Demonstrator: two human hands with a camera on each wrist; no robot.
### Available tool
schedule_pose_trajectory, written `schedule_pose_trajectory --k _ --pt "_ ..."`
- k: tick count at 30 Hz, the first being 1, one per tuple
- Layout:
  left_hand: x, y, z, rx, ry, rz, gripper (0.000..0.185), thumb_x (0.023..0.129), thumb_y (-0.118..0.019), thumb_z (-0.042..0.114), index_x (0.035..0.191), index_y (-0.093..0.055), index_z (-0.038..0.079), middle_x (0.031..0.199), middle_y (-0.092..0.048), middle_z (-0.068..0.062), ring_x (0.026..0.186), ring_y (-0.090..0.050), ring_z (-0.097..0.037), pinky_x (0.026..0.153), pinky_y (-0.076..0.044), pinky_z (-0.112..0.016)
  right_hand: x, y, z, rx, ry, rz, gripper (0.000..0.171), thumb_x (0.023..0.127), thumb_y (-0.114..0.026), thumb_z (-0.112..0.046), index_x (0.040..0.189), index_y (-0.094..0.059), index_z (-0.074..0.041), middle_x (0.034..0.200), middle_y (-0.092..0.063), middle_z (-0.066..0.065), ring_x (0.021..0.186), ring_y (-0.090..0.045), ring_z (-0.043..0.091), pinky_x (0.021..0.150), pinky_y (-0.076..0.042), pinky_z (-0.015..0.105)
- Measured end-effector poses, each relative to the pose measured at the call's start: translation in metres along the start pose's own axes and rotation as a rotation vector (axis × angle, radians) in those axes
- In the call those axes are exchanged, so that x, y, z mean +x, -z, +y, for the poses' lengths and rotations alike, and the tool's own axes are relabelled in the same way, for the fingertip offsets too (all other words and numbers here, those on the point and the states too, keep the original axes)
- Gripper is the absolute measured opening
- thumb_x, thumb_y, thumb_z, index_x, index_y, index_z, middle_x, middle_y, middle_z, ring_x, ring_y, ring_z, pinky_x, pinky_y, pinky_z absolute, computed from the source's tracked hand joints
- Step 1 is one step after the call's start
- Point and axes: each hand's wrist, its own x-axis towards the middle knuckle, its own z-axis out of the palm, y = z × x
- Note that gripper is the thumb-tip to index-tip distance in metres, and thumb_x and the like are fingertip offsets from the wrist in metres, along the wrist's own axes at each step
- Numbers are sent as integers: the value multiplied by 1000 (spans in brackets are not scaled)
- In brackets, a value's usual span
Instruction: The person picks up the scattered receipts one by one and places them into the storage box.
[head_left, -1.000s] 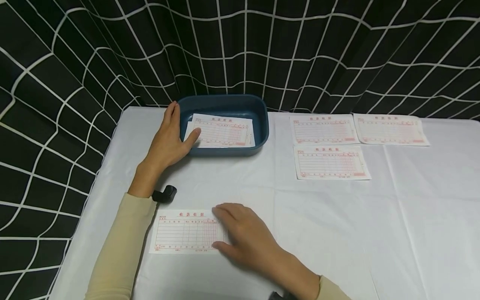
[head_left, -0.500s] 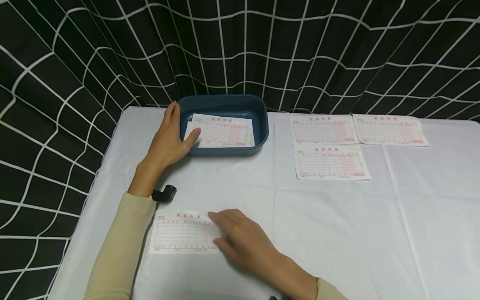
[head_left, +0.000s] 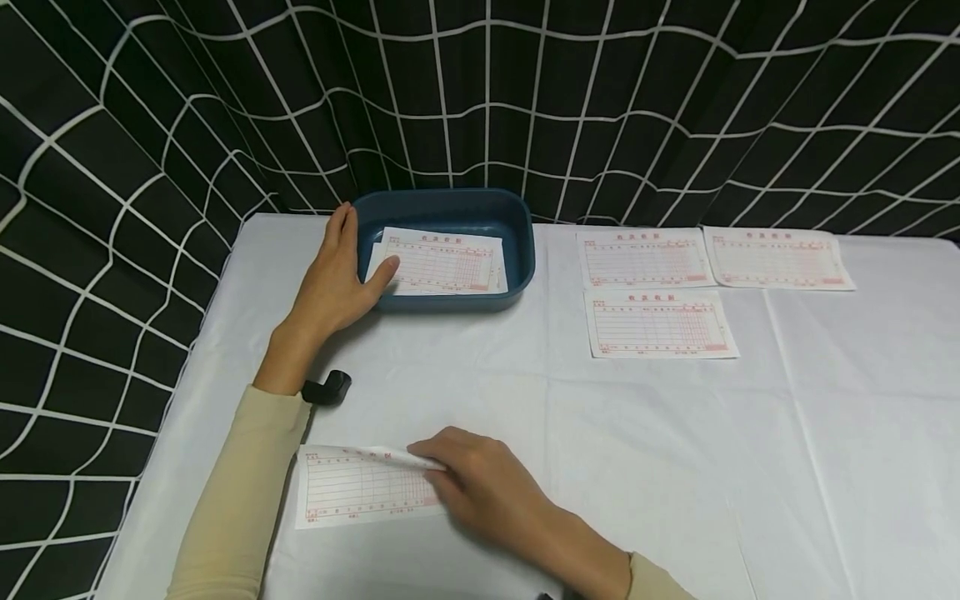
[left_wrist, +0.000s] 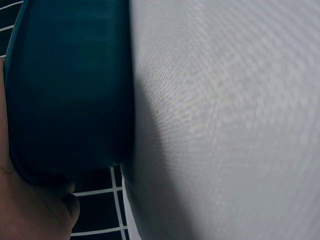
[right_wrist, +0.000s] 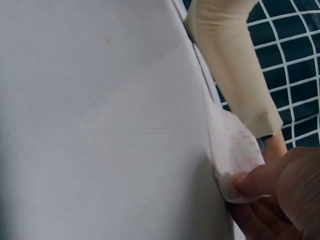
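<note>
A white receipt slip (head_left: 360,492) printed in red lies at the front of the table, its far edge curling up. My right hand (head_left: 487,483) pinches that slip at its right side between thumb and fingers; the right wrist view shows the thumb (right_wrist: 255,181) pressed on the bent paper. My left hand (head_left: 333,279) holds the left end of a dark blue plastic tray (head_left: 450,305), thumb over the rim and fingers along the outer side. Inside the tray rests a small pile of similar slips (head_left: 442,262). The tray's wall fills much of the left wrist view.
At the right back, three more receipt slips lie flat: one at back left (head_left: 645,258), one at back right (head_left: 776,258), one in front (head_left: 660,325). A black cloth with white grid lines (head_left: 487,100) hangs behind the white-covered table (head_left: 637,467) and along its left.
My right hand has closed its pinch on the front slip and drawn it slightly toward me, lifting and curling its far edge. The left hand and tray have stayed put.
</note>
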Motion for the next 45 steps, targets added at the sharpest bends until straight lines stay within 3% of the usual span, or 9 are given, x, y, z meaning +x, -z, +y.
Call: schedule_pose_trajectory --k 11,19,25,35,40,45 --pt "0 0 0 6 1 3 99 101 -59 53 169 -11 -1 179 -8 -17 166 -20 -37 132 -27 -56 7 17 5 111 -158 -24 24 88 -76 2 105 -80 -14 90 -75 -5 71 -54 1 64 -47 16" --pt "0 -1 0 11 1 6 99 101 -58 53 169 -11 -1 179 -8 -17 166 -20 -38 132 -27 -56 8 31 13 141 -227 -14 21 87 -75 5 92 -78 -15 86 -73 -6 69 -53 2 63 -46 18" --pt "1 -1 1 10 1 2 99 101 -59 54 169 -11 -1 180 -7 -16 166 -20 -38 132 -26 -56 5 45 21 185 -318 5 14 90 -78 -1 94 -80 -14 68 -63 -7 59 -49 1 55 -43 18" --pt "0 -1 -1 3 2 -1 99 101 -59 53 169 -11 -1 180 -7 -17 166 -20 -38 132 -26 -57 6 80 38 180 -300 62 15 93 -78 -3 102 -84 -13 91 -79 -1 75 -61 4 68 -55 21" --pt "0 -1 -1 4 1 6 99 101 -60 53 169 -11 -2 180 -7 -17 166 -20 -38 132 -27 -57 15 100 45 225 -383 75 11 94 -79 -6 105 -79 -7 83 -76 4 72 -63 7 65 -52 19" --pt "0 -1 -1 -9 -13 6 99 102 -60 52 168 -11 -2 180 -7 -17 166 -19 -37 132 -26 -56 28 129 53 261 -449 110 11 95 -79 -11 105 -79 -7 88 -76 8 77 -65 8 64 -49 20"
